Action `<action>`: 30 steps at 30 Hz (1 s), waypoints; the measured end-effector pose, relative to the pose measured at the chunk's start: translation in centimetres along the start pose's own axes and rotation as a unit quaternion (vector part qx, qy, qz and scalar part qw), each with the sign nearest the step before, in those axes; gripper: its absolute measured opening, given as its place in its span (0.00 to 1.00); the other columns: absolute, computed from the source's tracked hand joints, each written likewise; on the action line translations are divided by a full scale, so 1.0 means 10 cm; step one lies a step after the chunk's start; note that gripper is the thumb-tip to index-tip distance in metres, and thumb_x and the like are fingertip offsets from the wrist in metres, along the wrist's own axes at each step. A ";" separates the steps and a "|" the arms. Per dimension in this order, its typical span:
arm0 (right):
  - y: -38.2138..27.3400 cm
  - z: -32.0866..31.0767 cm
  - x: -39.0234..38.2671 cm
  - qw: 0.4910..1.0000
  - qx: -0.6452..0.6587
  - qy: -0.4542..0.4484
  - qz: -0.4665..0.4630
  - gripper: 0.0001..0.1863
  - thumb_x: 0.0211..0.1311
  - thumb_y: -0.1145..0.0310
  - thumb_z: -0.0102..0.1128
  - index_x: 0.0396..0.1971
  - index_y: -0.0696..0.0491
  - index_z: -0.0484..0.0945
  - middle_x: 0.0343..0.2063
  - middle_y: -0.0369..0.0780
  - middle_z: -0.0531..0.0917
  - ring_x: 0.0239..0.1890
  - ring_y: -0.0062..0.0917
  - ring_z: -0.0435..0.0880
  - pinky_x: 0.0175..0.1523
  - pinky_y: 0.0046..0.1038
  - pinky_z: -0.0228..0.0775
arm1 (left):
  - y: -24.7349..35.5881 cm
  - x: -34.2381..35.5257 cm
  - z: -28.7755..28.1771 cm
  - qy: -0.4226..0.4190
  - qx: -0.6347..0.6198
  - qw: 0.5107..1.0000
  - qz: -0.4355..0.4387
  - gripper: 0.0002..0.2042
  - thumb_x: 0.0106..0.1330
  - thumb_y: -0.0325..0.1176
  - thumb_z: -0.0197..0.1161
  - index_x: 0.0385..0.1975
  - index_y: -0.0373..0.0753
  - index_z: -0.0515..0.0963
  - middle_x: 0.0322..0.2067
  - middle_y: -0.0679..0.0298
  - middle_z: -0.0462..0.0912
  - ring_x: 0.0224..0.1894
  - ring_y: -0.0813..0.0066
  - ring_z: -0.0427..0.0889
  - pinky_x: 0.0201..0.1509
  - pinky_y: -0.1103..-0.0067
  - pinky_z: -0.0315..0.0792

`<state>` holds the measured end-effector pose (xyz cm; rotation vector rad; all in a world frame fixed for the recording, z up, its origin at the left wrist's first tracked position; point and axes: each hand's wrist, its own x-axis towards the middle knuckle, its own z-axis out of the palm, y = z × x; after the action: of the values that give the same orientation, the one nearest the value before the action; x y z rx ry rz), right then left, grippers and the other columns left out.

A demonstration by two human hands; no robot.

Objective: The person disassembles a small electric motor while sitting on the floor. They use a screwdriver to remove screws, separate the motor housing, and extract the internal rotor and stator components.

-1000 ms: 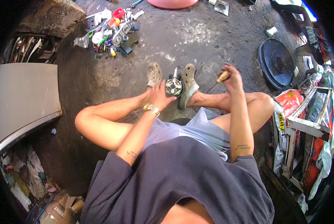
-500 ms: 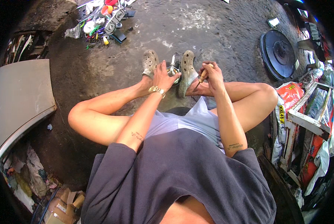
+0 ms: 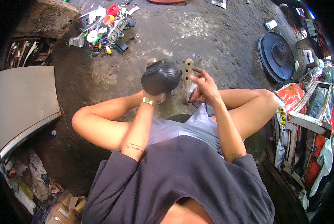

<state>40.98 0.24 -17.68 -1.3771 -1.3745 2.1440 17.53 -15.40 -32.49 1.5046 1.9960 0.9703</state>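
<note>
My left hand (image 3: 160,98) is closed on a smooth black rounded housing (image 3: 160,77), which is lifted over my left shoe. The housing hides most of that hand's fingers and the shoe beneath. My right hand (image 3: 208,89) is beside my right clog (image 3: 188,80), with its index finger and thumb toward the housing but apart from it. A small pale end of the wooden-handled screwdriver (image 3: 202,79) shows between those fingers. The rest of the tool is hidden by the hand.
A heap of plastic and metal scraps (image 3: 109,30) lies ahead on the left. A black round disc (image 3: 277,56) is on the floor at far right. A grey panel (image 3: 27,104) stands at left, and a white frame (image 3: 310,123) with sacks at right.
My left hand has raised and tipped the housing from between the shoes, so its black rounded side shows. My right hand has turned, and the screwdriver's shaft is out of sight.
</note>
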 end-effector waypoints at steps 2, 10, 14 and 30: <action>-0.12 0.12 -0.14 0.982 -0.152 -0.067 -0.090 0.38 0.60 0.58 0.74 0.69 0.51 0.69 0.55 0.41 0.80 0.40 0.26 0.81 0.38 0.28 0.79 | -0.04 -0.01 0.13 0.018 0.210 0.969 0.128 0.26 0.74 0.49 0.51 0.70 0.49 0.69 0.62 0.53 0.77 0.64 0.55 0.76 0.65 0.59 0.73; -0.49 0.30 -0.56 0.906 -0.310 -0.018 -0.287 0.40 0.56 0.52 0.77 0.66 0.53 0.73 0.55 0.44 0.83 0.56 0.38 0.84 0.60 0.41 0.76 | -0.23 0.07 0.40 -0.097 -0.235 0.966 0.057 0.28 0.76 0.52 0.49 0.74 0.57 0.64 0.63 0.54 0.74 0.67 0.51 0.70 0.58 0.51 0.76; -0.53 0.28 -0.64 0.934 -0.337 -0.087 -0.087 0.35 0.58 0.42 0.72 0.53 0.57 0.83 0.44 0.52 0.87 0.53 0.43 0.85 0.58 0.41 0.74 | 0.03 0.09 0.32 -0.095 -0.262 0.960 0.015 0.29 0.73 0.50 0.54 0.72 0.52 0.64 0.65 0.57 0.72 0.69 0.57 0.68 0.67 0.58 0.67; 0.55 0.43 0.69 0.914 -0.404 0.019 0.034 0.28 0.60 0.45 0.63 0.30 0.60 0.87 0.25 0.46 0.88 0.28 0.34 0.89 0.41 0.36 0.81 | 0.25 -0.16 1.02 0.157 -0.800 0.414 -0.404 0.22 0.76 0.52 0.43 0.57 0.48 0.78 0.53 0.63 0.84 0.51 0.62 0.83 0.56 0.63 0.77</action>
<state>35.32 -0.77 -25.65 -1.7110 -2.3726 1.5939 26.95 -13.89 -37.28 -0.7183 0.6475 1.6968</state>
